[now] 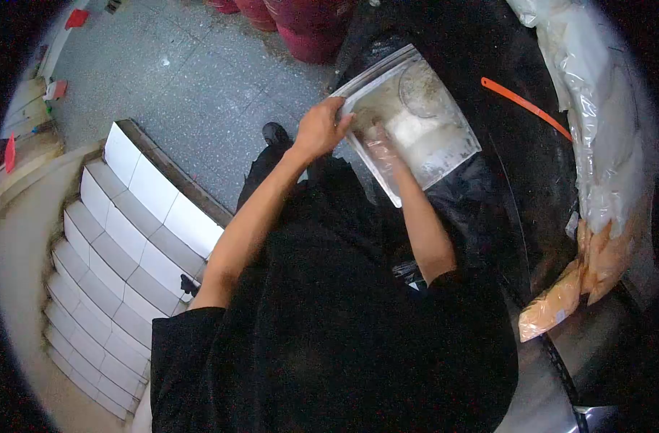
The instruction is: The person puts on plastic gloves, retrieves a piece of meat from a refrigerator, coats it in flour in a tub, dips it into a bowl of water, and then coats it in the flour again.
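A clear rectangular container [456,162] with white powder [416,130] in it sits tilted on a dark surface at the upper middle. My left hand [322,128] grips its left rim, thumb and fingers round the edge. Inside the container, at the left side of the powder, is my right hand [380,144], with what looks like thin clear plastic over it. The fingertips of that hand are blurred and partly hidden in the powder. A round outline [419,90] shows near the container's far end.
An orange strip [528,108] lies right of the container. Clear plastic bags [596,94] and orange-yellow packets [553,303] line the right side. White tiled steps [145,245] are at the left. Red drums [308,29] stand on the grey floor [199,79] at the top.
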Motion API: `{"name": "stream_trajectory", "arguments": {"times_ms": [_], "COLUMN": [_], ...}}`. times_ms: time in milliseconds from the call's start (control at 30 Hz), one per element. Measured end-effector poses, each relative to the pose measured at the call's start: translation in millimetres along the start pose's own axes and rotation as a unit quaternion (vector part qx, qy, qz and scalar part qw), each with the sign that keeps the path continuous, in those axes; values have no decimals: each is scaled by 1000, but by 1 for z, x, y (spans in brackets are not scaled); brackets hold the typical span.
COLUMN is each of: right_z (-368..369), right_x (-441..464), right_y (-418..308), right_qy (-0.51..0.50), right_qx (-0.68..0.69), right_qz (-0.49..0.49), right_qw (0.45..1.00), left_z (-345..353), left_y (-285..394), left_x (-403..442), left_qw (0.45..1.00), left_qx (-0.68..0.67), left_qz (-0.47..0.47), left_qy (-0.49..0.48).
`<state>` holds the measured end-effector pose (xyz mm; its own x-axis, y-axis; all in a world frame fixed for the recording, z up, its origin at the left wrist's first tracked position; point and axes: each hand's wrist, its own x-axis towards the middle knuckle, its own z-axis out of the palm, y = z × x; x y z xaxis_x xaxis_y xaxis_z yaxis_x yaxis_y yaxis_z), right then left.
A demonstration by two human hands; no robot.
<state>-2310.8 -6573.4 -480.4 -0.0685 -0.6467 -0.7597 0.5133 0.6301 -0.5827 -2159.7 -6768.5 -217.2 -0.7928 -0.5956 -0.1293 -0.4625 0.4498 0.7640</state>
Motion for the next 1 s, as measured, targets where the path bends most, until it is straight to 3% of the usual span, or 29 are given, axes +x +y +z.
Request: {"name": "stream_trajectory", "arguments": {"times_ms": [33, 67, 133, 267, 333, 400, 500, 700, 800, 900, 967, 1000], "right_z": [2, 13, 21, 32, 30, 30, 52, 69, 50, 14, 6, -55], "right_x": [1, -3, -7, -9, -24, -37, -44, -44, -57, -59, -71, -33], "right_y": [1, 1, -3, -18, -39, -54, -68, -89, -94, -92, -88, -19], "right_qy": [156, 202, 254, 388, 392, 331, 290, 372, 378, 298, 341, 318], "right_qx": [-282, -365, -438, -397, -389, -386, -397, -486, -502, -538, -493, -428], "right_qz": [-109, -223, -342, -393, -383, -352, -315, -306, -287, -228, -272, -336], "right_qw": [940, 881, 791, 733, 740, 786, 812, 729, 723, 755, 752, 776], "left_z": [0, 2, 3, 0, -2, 0, 0, 0, 4, 0, 3, 3], "left_y": [0, 0, -1, 2, 5, 4, 4, 4, 1, 7, 4, 3], "left_x": [2, 1, 1, -2, 1, -1, -2, 0, 0, -2, -2, -2], "left_qw": [1000, 1000, 1000, 1000, 1000, 999, 999, 1000, 1000, 1000, 1000, 1000], "left_qx": [-6, -11, -17, -12, -15, -24, -10, -27, -25, -21, -18, -16], "left_qz": [0, -1, -1, -6, -12, -24, 18, 15, -2, -13, -1, 6], "left_qy": [3, 5, 8, -2, -4, -3, 27, 2, 3, 2, 11, 16]}}
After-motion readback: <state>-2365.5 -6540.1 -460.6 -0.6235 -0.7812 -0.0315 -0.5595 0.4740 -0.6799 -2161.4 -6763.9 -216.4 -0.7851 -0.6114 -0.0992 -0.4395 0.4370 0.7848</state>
